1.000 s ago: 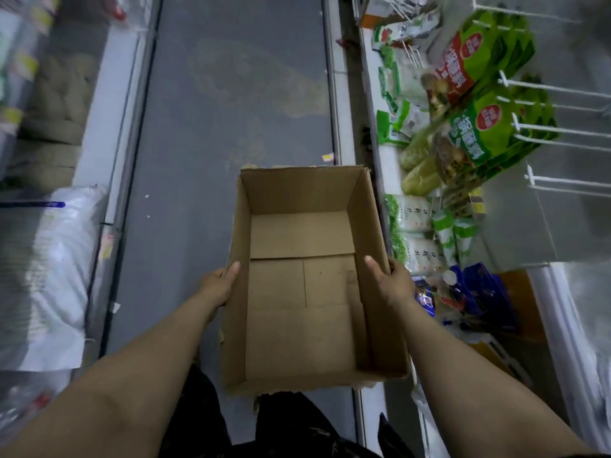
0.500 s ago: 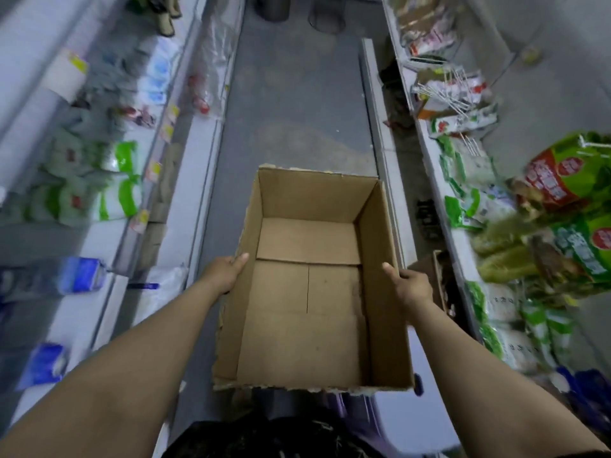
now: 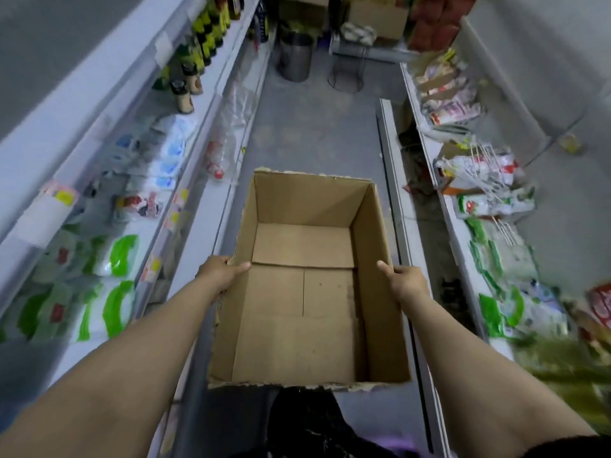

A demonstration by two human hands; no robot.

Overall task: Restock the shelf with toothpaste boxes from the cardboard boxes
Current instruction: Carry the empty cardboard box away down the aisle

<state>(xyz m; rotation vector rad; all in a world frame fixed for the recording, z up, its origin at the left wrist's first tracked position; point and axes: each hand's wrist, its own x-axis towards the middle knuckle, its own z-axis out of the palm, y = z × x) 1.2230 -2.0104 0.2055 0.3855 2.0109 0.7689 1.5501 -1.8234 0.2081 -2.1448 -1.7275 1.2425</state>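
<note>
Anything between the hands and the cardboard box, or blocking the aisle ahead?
Nothing visible. The left hand and right hand grip the empty cardboard box by its side walls directly. The floor ahead is bare up to a metal bin and wire stand.

The person's head came up and turned, so the green bags on hooks on the right slid out of sight. The long floor between the shelves came into view, with a metal bin point(image 3: 295, 56) and a wire stand point(image 3: 347, 72) at its far end. The left shelf point(image 3: 66, 120) showed up too, with dark bottles point(image 3: 211, 31) and white and green bags point(image 3: 112, 256), and the box point(image 3: 310, 200) came to point straight down the floor instead of sitting close by the right shelf.
</note>
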